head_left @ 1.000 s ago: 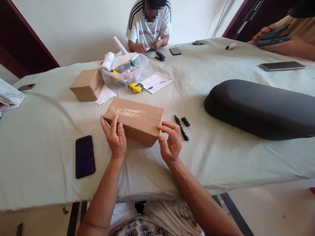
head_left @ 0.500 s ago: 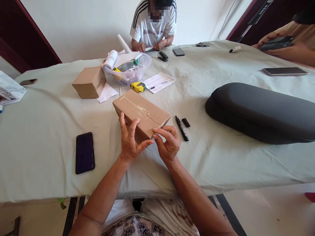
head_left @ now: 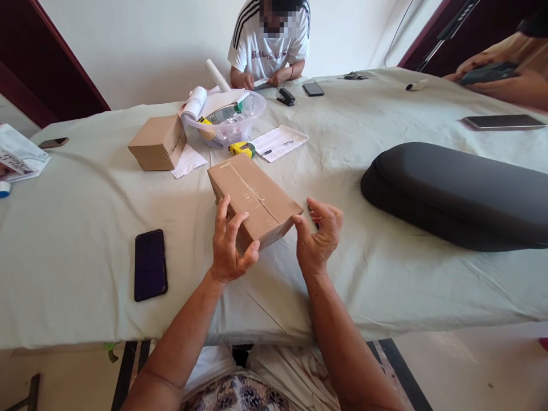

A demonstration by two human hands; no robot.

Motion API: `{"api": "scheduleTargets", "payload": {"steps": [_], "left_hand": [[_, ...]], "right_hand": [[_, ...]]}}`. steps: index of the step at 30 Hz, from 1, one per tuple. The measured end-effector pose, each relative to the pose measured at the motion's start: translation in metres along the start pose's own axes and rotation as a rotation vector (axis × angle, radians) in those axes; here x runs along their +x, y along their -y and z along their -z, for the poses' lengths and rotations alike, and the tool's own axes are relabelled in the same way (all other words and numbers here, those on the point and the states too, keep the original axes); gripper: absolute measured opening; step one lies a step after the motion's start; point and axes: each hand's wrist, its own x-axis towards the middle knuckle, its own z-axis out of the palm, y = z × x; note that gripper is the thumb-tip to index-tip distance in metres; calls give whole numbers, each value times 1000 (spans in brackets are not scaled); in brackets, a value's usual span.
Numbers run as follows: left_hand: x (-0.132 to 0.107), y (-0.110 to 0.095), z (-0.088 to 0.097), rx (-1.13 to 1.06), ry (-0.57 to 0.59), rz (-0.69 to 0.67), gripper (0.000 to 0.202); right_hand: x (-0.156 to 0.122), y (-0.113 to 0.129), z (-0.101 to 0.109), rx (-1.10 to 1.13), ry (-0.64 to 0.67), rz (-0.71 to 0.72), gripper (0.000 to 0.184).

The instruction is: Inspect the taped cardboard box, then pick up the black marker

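A brown cardboard box [head_left: 261, 197] with a taped seam and pale scuffs on top rests in front of me, set at an angle. My left hand [head_left: 233, 245] grips its near left edge, fingers along the long side and thumb by the near corner. Beside the box's right corner is my right hand [head_left: 319, 237], thumb and fingers apart; the thumb tip is at the corner, and whether it touches I cannot tell. The black marker and its cap are mostly hidden behind the right hand.
A phone [head_left: 150, 265] lies left, a large black case [head_left: 458, 197] right. Beyond the box are a tape measure [head_left: 242, 149], a written sheet [head_left: 285, 142], a plastic basin [head_left: 259, 111] and another carton [head_left: 154, 142]. One person [head_left: 269, 51] sits opposite; another's hands [head_left: 492, 71] hold something dark.
My right hand has left the box's near corner, moved right and spread its fingers. The box has turned a little and shifted right. My left hand stays at its left edge.
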Motion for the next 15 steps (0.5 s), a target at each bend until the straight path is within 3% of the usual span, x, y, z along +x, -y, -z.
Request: {"api": "scheduleTargets", "payload": {"steps": [6, 12, 15], "left_hand": [[2, -1, 5, -75, -13, 18, 28], [1, 1, 5, -169, -70, 140, 30], [2, 8, 6, -255, -75, 263, 32]], "right_hand": [[3, -2, 0, 191, 98, -326, 28], [-4, 7, -5, 314, 220, -275, 34], [-6, 6, -10, 379, 289, -340, 30]]}}
